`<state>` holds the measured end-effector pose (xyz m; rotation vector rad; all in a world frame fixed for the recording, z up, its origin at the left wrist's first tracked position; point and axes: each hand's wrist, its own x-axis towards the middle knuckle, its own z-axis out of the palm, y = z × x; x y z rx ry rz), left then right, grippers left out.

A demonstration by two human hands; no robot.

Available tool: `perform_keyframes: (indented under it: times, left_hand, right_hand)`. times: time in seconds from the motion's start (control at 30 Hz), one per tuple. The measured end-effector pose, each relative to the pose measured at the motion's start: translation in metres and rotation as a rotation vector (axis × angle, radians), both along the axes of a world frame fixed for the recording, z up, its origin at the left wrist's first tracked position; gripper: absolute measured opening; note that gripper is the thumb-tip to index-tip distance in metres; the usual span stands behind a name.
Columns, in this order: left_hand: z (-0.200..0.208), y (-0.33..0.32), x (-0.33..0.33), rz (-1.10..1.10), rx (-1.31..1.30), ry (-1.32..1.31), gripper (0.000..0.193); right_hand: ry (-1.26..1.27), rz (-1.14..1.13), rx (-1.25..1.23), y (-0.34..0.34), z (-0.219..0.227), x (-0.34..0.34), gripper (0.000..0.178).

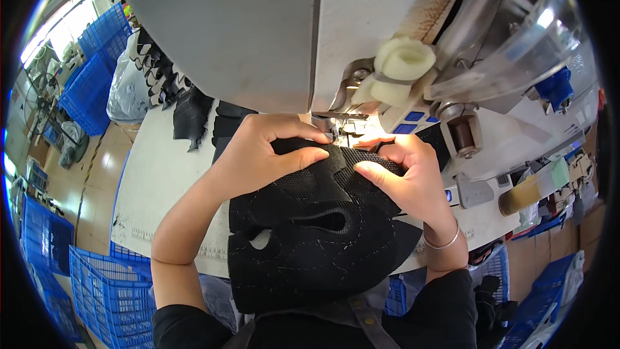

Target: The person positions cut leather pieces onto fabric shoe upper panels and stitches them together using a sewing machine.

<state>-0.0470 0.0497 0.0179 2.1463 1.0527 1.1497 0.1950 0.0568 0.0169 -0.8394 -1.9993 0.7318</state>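
A large black mesh fabric piece point(310, 245) with stitched seams and a long slit-like opening lies bunched from the sewing machine's bed toward my lap. At its far edge, beside the lit needle area point(337, 130), my left hand point(274, 152) grips the fabric between thumb and forefinger. My right hand point(407, 171) holds the same piece just right of the needle, thumb on top and fingers curled at the far edge. The sewing machine's grey head point(226, 32) rises over both hands and hides part of the needle's surroundings.
Stacked black cut pieces point(194, 116) lie on the white table point(155, 181) to the left. A thread spool point(463, 130) and a foam roll point(403, 61) sit by the machine at right. Blue crates point(110, 297) stand on the floor at the left; others are at right.
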Motion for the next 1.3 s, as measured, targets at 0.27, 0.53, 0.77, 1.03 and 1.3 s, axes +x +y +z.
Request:
perform_keyframes:
  times: [0.27, 0.53, 0.77, 1.03, 1.3]
  left_hand:
    - [0.016, 0.025, -0.005, 0.025, -0.111, 0.059, 0.027]
    - [0.011, 0.044, -0.012, -0.079, -0.118, -0.021, 0.039]
    - [0.000, 0.036, -0.014, 0.059, -0.035, 0.124, 0.036]
    - [-0.019, -0.022, -0.003, 0.042, 0.660, 0.446, 0.036]
    - [-0.010, -0.027, 0.003, 0.159, 0.854, 0.576, 0.024]
  right_hand:
    - [0.187, -0.008, -0.215, 0.008, -0.003, -0.003, 0.016]
    - [0.325, -0.007, -0.275, 0.006, -0.010, -0.010, 0.009]
    - [0.328, -0.020, -0.285, 0.005, -0.020, -0.011, 0.007]
    - [0.191, 0.056, -0.261, 0.008, -0.015, -0.002, 0.018]
    - [0.130, 0.089, -0.455, -0.001, -0.001, 0.004, 0.023]
